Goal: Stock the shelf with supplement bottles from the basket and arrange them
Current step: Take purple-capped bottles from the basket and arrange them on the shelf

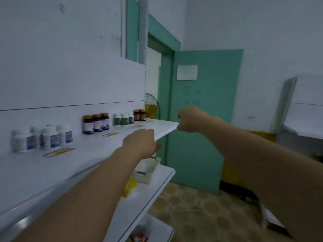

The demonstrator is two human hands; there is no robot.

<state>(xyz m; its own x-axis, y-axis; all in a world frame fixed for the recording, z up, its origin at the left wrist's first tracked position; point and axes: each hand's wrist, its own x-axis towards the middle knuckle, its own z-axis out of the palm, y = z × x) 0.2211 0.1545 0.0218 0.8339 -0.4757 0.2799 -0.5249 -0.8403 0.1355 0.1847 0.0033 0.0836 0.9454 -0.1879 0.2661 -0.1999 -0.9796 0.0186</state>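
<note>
Head cam has the basket [148, 177] at 6 o'clock just under the left hand [139, 142], right hand [190, 121] farther at 2 o'clock, fingers too blurry to tell.

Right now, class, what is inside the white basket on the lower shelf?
The white basket shows only a pale, bare inside. The left hand and its wrist hide the basket's left side, so what lies there cannot be seen.

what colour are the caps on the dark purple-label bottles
Orange-brown caps, seen best in the head view.
</note>
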